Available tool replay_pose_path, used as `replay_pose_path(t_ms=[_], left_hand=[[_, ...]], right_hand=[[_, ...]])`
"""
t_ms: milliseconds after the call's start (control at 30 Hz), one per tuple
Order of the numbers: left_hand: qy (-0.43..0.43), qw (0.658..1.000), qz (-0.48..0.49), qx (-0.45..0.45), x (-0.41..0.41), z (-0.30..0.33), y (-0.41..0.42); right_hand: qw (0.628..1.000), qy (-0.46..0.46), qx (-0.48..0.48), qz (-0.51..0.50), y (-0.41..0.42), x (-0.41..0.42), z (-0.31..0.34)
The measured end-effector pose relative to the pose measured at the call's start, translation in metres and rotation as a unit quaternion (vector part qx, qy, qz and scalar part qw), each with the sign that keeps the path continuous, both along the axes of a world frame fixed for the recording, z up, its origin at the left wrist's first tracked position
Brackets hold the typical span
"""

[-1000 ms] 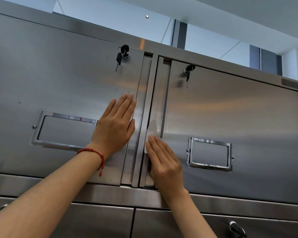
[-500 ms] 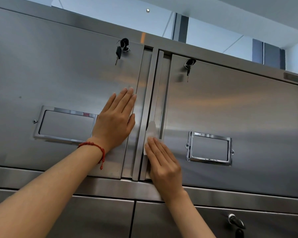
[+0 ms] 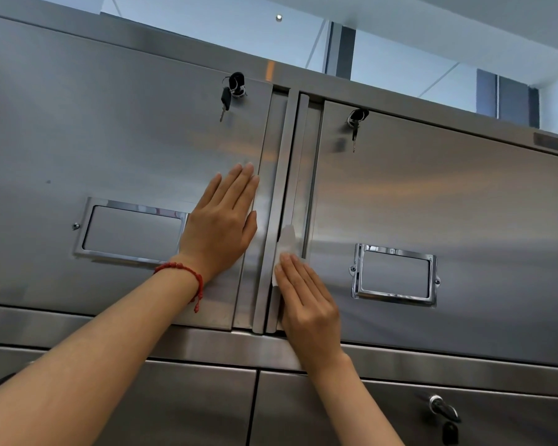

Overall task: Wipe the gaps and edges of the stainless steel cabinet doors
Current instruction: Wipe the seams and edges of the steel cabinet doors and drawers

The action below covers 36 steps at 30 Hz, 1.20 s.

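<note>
Against the seam between two steel doors, flat fingers [image 3: 292,268] press a white wipe [image 3: 284,244].

Straight and close together, those fingers belong to the right hand [image 3: 306,304], which pins the wipe to the inner edge of the right door [image 3: 448,204], its forearm rising from below. Beside it the left hand [image 3: 221,223] lies flat on the left door [image 3: 110,140], fingers straight and together, a red bracelet [image 3: 187,275] at the wrist. Two upper doors show, each with one label frame and keys in its lock; two lower doors sit beneath.
</note>
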<state>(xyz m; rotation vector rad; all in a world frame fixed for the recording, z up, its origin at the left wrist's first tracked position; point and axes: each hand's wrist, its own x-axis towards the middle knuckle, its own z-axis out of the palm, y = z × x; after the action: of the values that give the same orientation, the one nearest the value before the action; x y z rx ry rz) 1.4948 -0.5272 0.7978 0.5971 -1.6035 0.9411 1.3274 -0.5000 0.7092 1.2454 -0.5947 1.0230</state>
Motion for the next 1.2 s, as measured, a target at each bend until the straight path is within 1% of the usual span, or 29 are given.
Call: replay_pose_path(t_ms=[133,300,500,700,867,967,1100,1200], left_hand=[[0.001,1.0,0.002,-0.007,-0.001,0.0,-0.002],[0.002,1.0,-0.001,-0.004,-0.001,0.0,-0.002],[-0.001,1.0,0.002,0.006,0.0,0.0,-0.002],[0.0,1.0,-0.004,0.01,0.0,-0.001,-0.002],[-0.001,1.0,-0.004,0.011,0.0,0.0,-0.001],[0.0,1.0,-0.004,0.011,0.0,0.0,-0.001],[0.001,1.0,-0.006,0.013,0.0,-0.001,0.0],[0.001,1.0,-0.009,0.014,-0.001,-0.001,0.0]], right_hand=[[1.0,-0.018,-0.005,-0.001,-0.001,0.004,0.002],[1.0,-0.014,-0.006,0.008,-0.001,0.004,-0.009],[1.0,-0.02,-0.004,0.009,0.001,0.005,-0.002],[1.0,-0.022,-0.008,0.011,0.0,0.005,-0.017],[0.999,-0.031,-0.001,0.013,0.002,0.006,-0.007],[0.999,-0.035,0.004,0.015,0.002,0.007,-0.012],[0.999,-0.024,0.019,0.01,0.001,0.003,-0.028],[1.0,-0.015,0.021,0.002,0.002,0.001,-0.026]])
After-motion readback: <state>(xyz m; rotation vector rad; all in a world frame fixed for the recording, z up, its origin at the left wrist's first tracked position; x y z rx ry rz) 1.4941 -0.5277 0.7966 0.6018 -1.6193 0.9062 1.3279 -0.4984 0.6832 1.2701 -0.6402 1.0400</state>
